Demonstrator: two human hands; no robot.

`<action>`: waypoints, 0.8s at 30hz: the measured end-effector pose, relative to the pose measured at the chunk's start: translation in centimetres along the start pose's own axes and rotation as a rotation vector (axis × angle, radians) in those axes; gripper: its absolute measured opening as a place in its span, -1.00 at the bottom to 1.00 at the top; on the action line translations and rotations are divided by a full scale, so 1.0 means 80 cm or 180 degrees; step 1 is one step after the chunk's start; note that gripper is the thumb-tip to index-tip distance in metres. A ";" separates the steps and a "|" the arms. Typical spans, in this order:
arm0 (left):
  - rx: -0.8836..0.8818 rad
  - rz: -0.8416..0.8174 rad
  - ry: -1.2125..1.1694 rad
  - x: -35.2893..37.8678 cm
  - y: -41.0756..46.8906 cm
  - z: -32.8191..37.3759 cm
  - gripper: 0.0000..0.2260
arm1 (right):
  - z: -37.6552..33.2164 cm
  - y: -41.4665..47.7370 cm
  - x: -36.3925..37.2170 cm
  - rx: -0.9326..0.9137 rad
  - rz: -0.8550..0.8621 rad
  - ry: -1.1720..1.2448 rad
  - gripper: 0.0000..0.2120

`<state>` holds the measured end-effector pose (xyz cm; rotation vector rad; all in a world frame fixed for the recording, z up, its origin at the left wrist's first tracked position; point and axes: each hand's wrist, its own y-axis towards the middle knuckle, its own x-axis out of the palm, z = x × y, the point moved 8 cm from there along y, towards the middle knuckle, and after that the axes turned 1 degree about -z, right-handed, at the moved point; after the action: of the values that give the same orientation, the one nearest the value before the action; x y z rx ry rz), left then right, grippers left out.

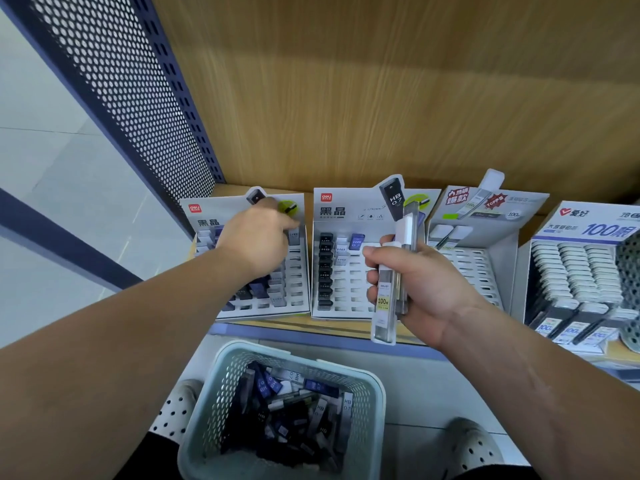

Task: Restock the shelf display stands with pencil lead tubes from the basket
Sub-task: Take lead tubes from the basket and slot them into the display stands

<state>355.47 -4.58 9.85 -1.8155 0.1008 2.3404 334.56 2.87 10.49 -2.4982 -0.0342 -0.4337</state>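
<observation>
Grip of right hand closed round clear lead tubes, held upright before the middle display stand. Left hand is over the left display stand, fingertips at a grey tube; its grip cannot be told. Basket of tubes stands below.

Wood-grain back panel, perforated metal side panel, glossy clear plastic tubes, perforated plastic basket

Clear lead tubes upright in the right hand — dark tubes loose in the pale basket
</observation>
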 end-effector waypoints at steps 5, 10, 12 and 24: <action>0.0001 0.0105 -0.0607 -0.023 -0.012 0.028 -0.81 | -0.009 -0.001 0.005 -0.0157 -0.0076 0.0423 -0.78; -0.0485 -0.1206 -0.2818 -0.005 -0.055 0.093 -0.70 | -0.025 -0.003 0.006 -0.0379 0.0016 0.0747 -0.84; -0.0615 -0.1782 -0.3423 0.009 -0.080 0.119 -0.67 | -0.030 -0.006 0.007 -0.0430 0.0003 0.0849 -0.83; -0.1237 -0.1845 -0.4831 0.009 -0.114 0.145 -0.82 | -0.033 -0.023 -0.005 -0.0456 0.0034 0.1093 -0.84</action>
<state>345.85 6.30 12.61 0.2723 -0.9321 2.6056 333.20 2.92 13.39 -2.5252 0.1511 -0.8815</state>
